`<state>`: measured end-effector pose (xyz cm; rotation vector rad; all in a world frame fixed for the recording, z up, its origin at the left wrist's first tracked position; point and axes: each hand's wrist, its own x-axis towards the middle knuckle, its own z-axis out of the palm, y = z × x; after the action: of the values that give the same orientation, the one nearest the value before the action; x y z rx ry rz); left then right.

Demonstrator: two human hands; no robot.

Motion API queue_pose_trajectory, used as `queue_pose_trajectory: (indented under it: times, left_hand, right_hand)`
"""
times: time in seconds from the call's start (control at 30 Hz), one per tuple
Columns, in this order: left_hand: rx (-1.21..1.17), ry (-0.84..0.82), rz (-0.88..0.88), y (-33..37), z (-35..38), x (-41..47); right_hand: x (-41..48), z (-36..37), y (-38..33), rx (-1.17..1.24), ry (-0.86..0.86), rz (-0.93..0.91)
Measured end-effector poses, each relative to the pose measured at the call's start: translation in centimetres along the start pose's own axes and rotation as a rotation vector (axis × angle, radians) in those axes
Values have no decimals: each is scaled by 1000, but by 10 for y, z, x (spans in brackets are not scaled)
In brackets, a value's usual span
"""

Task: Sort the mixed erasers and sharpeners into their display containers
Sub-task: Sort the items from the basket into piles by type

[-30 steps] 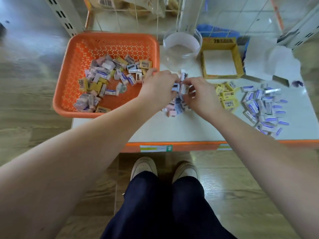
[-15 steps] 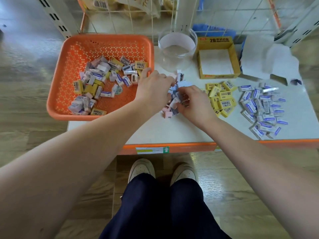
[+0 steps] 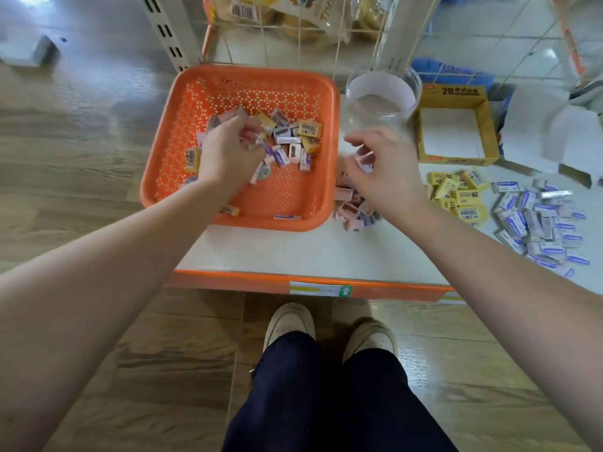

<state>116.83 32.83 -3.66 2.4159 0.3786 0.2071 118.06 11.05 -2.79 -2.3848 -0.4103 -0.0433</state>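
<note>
Our left hand (image 3: 228, 151) lies in the orange basket (image 3: 169, 151) at ten o'clock on the worktop (image 3: 293, 249), fingers curled over the mixed erasers and sharpeners (image 3: 293, 138); we cannot tell whether they grip any. Our right hand (image 3: 385, 171) pinches a small pale piece (image 3: 364, 163) above the pink pile (image 3: 347, 207), at six o'clock of the clear jar (image 3: 381, 93). At three o'clock lie yellow erasers (image 3: 460, 197) and blue-labelled erasers (image 3: 538, 223).

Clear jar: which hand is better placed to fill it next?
Likely right. The right hand, pinching a small piece, is just before the clear jar; the left hand is in the orange basket.
</note>
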Motion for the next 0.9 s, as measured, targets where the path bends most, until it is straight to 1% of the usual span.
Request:
queue_pose_trajectory:
  times: [0.13,0.23,0.3,0.43,0.47,0.53,0.67,0.83,0.9]
  left_hand:
    - [153,-125,-52,-33,-8,2]
    - [195,-163,-105,-46,-9,2]
    - [207,-179,-105,-46,-7,3]
    - [276,-259,-48,-41,-7,0]
    - [299,-277,-28,-40,-7,-1]
    - [349,-306,-5,-39,-7,-1]
    - [488,-319,28,-43,-1,0]
    - [549,-314,10,-47,2,2]
    - [557,-310,4,-48,3,2]
  right_hand:
    - [11,19,-23,31,-25,-112]
    - [23,38,-34,9,-79,-151]
    - [34,50,-40,-70,-145,-131]
    - [51,71,-49,-400,-316,-133]
    - [54,75,-50,-451,-363,-137]
    - [60,84,-49,-466,-446,-130]
    - [68,99,-44,-421,-573,-128]
    - [66,102,-40,-583,-705,-104]
    - [63,101,-40,-649,-717,-129]
